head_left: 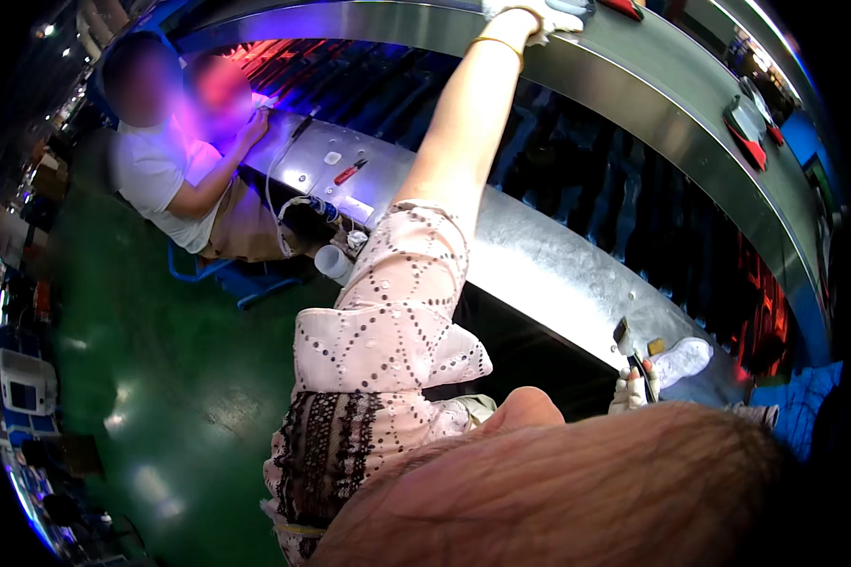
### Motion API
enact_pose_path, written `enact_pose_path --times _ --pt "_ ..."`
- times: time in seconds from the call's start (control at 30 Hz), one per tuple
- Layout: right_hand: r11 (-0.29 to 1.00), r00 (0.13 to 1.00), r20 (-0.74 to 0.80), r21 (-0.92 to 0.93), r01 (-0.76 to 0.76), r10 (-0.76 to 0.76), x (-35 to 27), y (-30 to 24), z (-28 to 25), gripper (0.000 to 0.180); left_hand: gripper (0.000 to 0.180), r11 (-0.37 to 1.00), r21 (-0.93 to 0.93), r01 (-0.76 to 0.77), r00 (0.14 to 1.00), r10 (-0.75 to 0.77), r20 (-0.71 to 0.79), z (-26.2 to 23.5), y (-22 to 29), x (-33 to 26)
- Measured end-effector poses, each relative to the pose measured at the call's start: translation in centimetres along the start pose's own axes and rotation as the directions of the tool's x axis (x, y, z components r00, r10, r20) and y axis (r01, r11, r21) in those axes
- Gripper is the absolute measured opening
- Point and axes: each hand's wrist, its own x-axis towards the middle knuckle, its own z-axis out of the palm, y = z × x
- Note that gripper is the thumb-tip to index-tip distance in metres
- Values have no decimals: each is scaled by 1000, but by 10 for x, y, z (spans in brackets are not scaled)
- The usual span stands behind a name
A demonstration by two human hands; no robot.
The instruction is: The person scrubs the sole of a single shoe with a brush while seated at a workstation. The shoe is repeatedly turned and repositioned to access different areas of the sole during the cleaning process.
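My left arm stretches far across the bench to the raised grey conveyor belt (667, 66). At the top edge my left hand (537, 19), in a white glove, is partly cut off by the picture. Its fingers are beside a grey piece with a red part (620, 7) near it; whether they grip it I cannot tell. Low at the right, my right hand (639, 386), in a pale glove with bare fingertips, is closed around a small brush-like tool (623, 336) with a dark handle. A white cloth or glove (682, 362) lies next to it on the metal bench (548, 260).
More grey-and-red pieces (747, 123) lie on the belt at the right. Red-handled pliers (350, 171) rest on the bench, with a white cup (333, 263) at its near edge. Another person (180, 170) sits at the left. Dark slats with red glow run beneath the belt.
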Motion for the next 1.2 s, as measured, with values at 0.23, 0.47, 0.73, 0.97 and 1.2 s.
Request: enact_pose_path --times 0.23,0.47,0.73,0.97,1.2 --pt "996 1000 -2 88 8 -8 -9 -1 45 32 63 924 -226 -307 936 252 -245 -19 -13 -60" --pt "997 999 26 59 -49 48 -23 -17 57 25 51 587 -728 -354 935 254 -249 -19 -28 -242" --pt "988 1000 10 155 7 -9 -34 -19 53 25 53 680 -560 473 851 -186 492 103 -78 -416" --pt "990 996 -49 123 -70 76 -49 -17 52 32 64 334 -516 789 613 -359 704 131 -81 -435" --pt "994 995 33 59 -94 92 -53 -10 61 32 46 96 -170 981 192 -296 936 176 -97 -385"
